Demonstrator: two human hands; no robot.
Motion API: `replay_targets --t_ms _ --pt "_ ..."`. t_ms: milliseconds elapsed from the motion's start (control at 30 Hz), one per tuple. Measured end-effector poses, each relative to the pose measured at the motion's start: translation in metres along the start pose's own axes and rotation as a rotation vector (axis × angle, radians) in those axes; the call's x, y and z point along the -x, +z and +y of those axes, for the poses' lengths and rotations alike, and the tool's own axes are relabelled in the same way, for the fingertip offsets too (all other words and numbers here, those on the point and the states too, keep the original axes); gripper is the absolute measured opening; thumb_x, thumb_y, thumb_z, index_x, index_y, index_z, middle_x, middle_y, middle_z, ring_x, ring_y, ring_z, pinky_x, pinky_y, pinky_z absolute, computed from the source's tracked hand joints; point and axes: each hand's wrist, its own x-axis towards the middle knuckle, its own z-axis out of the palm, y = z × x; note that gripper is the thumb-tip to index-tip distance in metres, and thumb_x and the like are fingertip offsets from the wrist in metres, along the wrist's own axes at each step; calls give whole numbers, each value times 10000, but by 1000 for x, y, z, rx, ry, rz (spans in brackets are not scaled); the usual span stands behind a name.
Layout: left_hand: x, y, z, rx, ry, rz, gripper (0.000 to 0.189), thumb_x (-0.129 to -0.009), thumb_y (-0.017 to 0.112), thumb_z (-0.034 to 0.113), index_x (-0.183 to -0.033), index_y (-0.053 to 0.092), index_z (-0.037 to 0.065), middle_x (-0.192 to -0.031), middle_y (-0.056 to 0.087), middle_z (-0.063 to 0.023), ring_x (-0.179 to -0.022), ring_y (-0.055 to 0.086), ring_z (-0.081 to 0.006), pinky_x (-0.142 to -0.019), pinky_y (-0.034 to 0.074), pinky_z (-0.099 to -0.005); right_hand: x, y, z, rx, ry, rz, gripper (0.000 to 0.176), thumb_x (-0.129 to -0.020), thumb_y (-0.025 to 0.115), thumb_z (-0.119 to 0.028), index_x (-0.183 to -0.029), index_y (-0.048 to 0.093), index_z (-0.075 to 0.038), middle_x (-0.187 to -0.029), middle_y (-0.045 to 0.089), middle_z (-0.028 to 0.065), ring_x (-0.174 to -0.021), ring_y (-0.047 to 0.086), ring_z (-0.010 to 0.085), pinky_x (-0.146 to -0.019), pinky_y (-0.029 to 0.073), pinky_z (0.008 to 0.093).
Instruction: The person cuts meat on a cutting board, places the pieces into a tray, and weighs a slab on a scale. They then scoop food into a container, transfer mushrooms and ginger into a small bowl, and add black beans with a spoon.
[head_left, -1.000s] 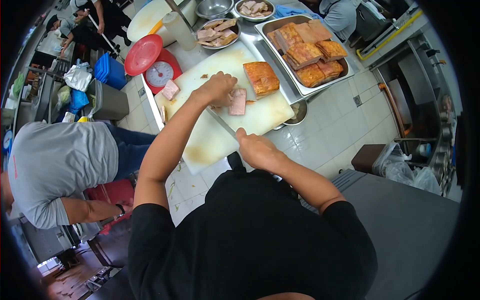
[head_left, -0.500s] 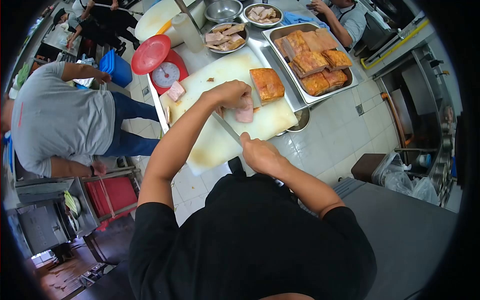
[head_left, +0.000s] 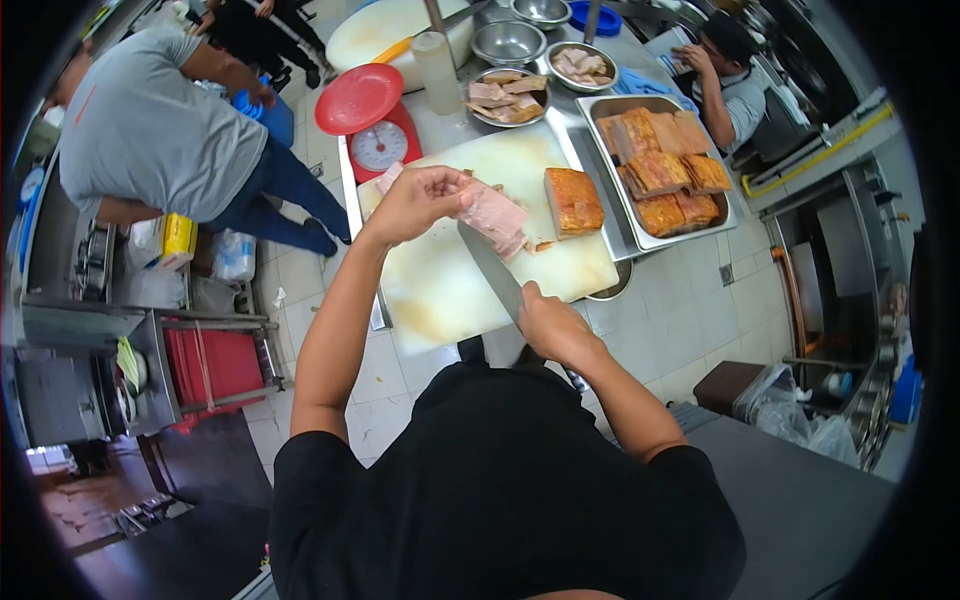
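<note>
My left hand (head_left: 422, 202) pinches one end of a pale pink slice of meat (head_left: 497, 218) over the white cutting board (head_left: 430, 290). In my right hand (head_left: 555, 325) is the handle of a knife (head_left: 492, 272), its wide blade slanting up to the left with the tip close to the slice. Right of the slice sits a block of roasted meat (head_left: 573, 203) with an orange-brown crust. A smaller pale piece of meat (head_left: 392, 176) lies partly behind my left hand, near the scale.
A red scale (head_left: 383, 143) stands at the board's back left. Behind are a bowl of meat strips (head_left: 508, 98) and a bowl of smaller pieces (head_left: 584, 66). A metal tray (head_left: 640, 238) of roasted blocks is at right. One person (head_left: 170, 130) bends over at left; another (head_left: 733, 90) is beyond the tray.
My left hand has lifted and turned the slice, so its broad pink face shows. The knife has shifted with it. The person at left has moved and leans further over.
</note>
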Motion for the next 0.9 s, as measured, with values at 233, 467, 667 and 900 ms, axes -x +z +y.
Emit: replay_targets --t_ms 233,467,667,900 --pt "68 2 -69 -376 310 587 212 -813 653 -9 -1024 631 -10 -946 659 -87 -821 628 -193 -761 510 -292 -2 3 10 -66 -11 71 265 -925 486 -198 -996 420 49 -822 592 367 -810 575 525 -745 448 550" --pt "112 11 -132 -732 364 420 269 -746 565 -105 -977 649 4 -1021 657 -130 -946 615 -293 -841 494 -352 -2 1 9 -37 -31 45 272 -927 460 -180 -1012 421 75 -822 594 373 -812 586 522 -760 458 544" --pt "92 22 -119 -678 132 573 368 -720 730 100 -1046 615 -25 -1003 630 -187 -914 607 -324 -804 489 -366 0 0 2 -12 -17 47 263 -932 464 -184 -989 422 70 -805 591 364 -801 582 517 -733 456 531" --pt "77 23 -111 -491 -169 418 356 -745 749 195 -966 623 -53 -873 636 -212 -821 617 -306 -738 480 -380 9 -5 -16 -49 -31 95 262 -934 469 -187 -976 426 68 -819 590 357 -800 570 521 -717 451 520"
